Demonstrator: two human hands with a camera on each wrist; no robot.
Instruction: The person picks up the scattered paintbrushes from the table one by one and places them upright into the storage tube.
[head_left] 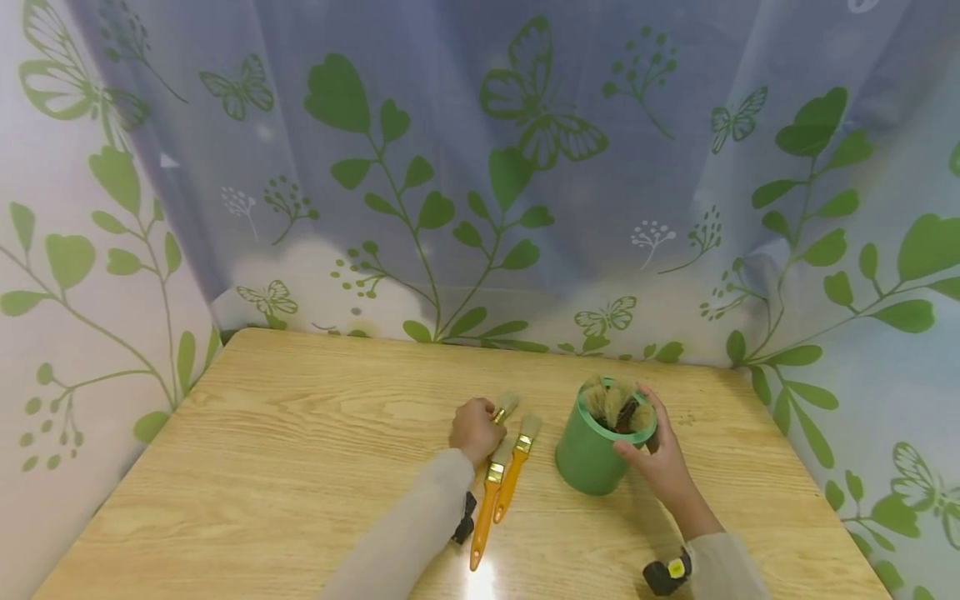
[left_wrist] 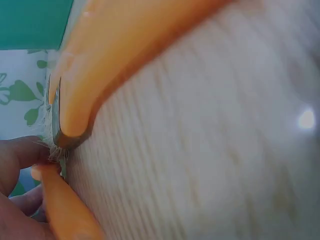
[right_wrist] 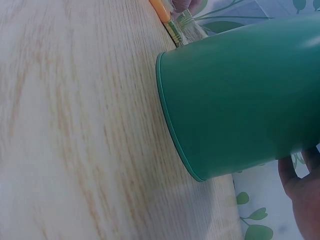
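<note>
My left hand (head_left: 477,432) pinches a paintbrush with pale bristles (head_left: 509,403), low over the table; in the left wrist view its orange handle (left_wrist: 67,207) passes by the fingers. Just right of that hand, two more paintbrushes with orange handles (head_left: 483,517) (head_left: 512,483) lie side by side, bristles pointing away from me. A green cup (head_left: 592,450) stands on the table, holding several brushes (head_left: 615,402) with bristles up. My right hand (head_left: 660,462) grips the cup at its right side, thumb near the rim. In the right wrist view the cup (right_wrist: 240,100) hides part of the fingers.
The wood-grain table (head_left: 300,400) extends to both sides. A curtain (head_left: 450,208) with green leaves and butterflies hangs along its far edge and sides. Black straps (head_left: 663,575) sit at the wrists.
</note>
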